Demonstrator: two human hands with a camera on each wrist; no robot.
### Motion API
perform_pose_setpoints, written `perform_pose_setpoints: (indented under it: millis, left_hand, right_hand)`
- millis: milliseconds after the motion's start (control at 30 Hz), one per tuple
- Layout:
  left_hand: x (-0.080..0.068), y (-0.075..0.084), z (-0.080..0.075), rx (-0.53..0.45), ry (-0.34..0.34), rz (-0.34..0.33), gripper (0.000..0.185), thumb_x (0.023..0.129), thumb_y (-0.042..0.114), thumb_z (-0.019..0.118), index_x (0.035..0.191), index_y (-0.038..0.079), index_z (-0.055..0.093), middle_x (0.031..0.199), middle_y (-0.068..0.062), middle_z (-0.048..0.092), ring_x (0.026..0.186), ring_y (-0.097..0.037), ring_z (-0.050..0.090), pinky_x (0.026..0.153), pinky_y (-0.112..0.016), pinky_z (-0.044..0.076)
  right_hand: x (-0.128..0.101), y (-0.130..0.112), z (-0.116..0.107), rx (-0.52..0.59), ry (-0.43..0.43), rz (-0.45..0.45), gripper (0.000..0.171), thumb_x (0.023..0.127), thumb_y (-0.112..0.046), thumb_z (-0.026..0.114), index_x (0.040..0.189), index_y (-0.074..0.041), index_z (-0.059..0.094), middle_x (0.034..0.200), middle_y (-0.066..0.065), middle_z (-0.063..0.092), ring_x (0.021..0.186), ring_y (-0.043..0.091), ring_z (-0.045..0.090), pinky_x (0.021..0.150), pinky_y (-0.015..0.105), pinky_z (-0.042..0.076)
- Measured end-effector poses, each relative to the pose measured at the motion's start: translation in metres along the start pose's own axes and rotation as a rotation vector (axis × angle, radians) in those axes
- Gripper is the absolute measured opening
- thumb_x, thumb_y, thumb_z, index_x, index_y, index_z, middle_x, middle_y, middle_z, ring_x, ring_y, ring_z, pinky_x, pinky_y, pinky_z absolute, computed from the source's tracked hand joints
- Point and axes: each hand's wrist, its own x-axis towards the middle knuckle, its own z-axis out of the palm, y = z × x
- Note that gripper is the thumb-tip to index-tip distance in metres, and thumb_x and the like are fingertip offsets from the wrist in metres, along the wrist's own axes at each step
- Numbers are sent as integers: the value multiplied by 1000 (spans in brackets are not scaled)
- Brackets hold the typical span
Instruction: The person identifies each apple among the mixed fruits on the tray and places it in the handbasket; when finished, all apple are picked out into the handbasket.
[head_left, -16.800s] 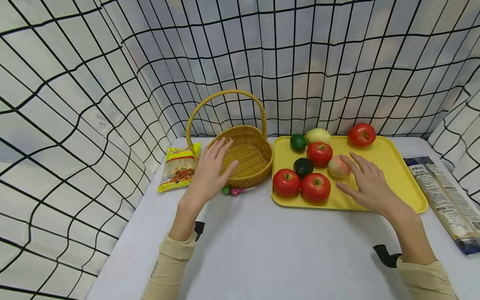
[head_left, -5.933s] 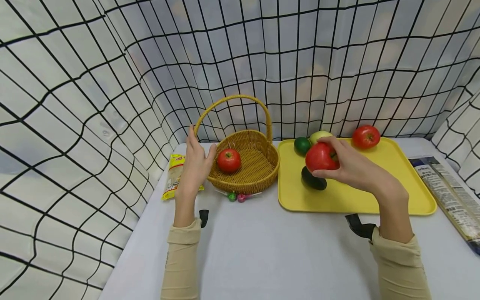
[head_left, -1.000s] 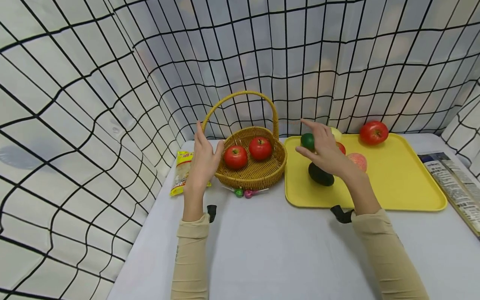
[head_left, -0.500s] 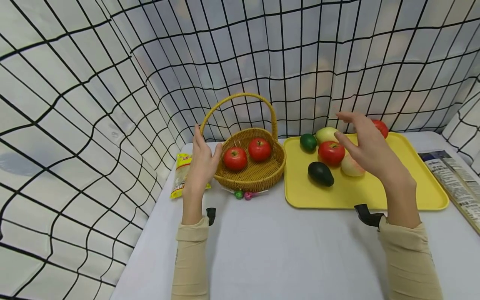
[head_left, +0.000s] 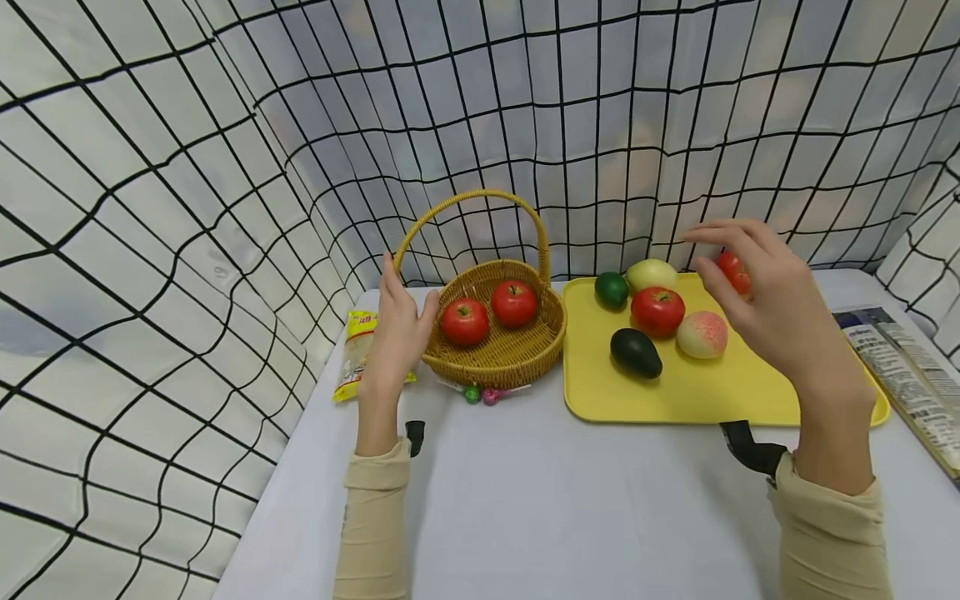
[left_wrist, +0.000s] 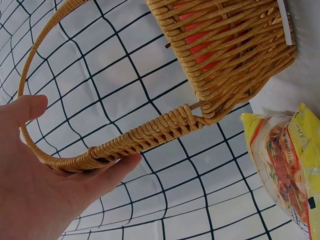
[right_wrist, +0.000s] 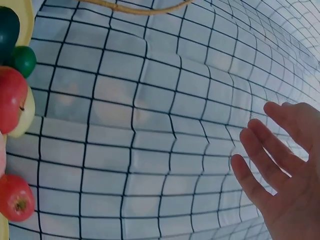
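Far red apple (head_left: 733, 272): rear of yellow tray (head_left: 757, 392), partly behind right hand (head_left: 772, 308), whose fingers hover spread, holding nothing. Left hand (head_left: 393, 333): fingers straight against wicker basket (head_left: 498, 358), which contains two red apples (head_left: 487, 310). Tray also holds apple, peach, avocado, lime. White table (head_left: 562, 500); grid-pattern cloth walls; snack packet (head_left: 356, 358) left.

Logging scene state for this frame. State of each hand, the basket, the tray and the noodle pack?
Left hand: open, resting against basket side.
Right hand: open, raised over tray, holding nothing.
Basket: upright, two tomatoes inside.
Tray: flat on table, fruit on it.
Noodle pack: sealed, lying flat left of basket.
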Motion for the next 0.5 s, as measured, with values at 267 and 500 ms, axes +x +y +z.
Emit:
perform_pose_setpoints:
  millis: [267,500]
  left_hand:
    - [1,1,-4,-6,-8,20,92,106,49,45,161,28,-26,174,-16,-4,161,-37,12,127,-57,25]
    - [-1,-2,-3,-6,-19,12,92,107,46,47,161,28,-26,174,-15,-5,161,-37,12,127,-57,25]
  right_hand:
    - [-2,6,-23,-80,116,7,31,101,-5,60,132,-4,65,129,17,65,120,35,58,105,-1,26]
    - [-4,7,-19,-66,99,3,32,99,0,61,129,-5,67,123,15,67,115,30,57,101,-2,27]
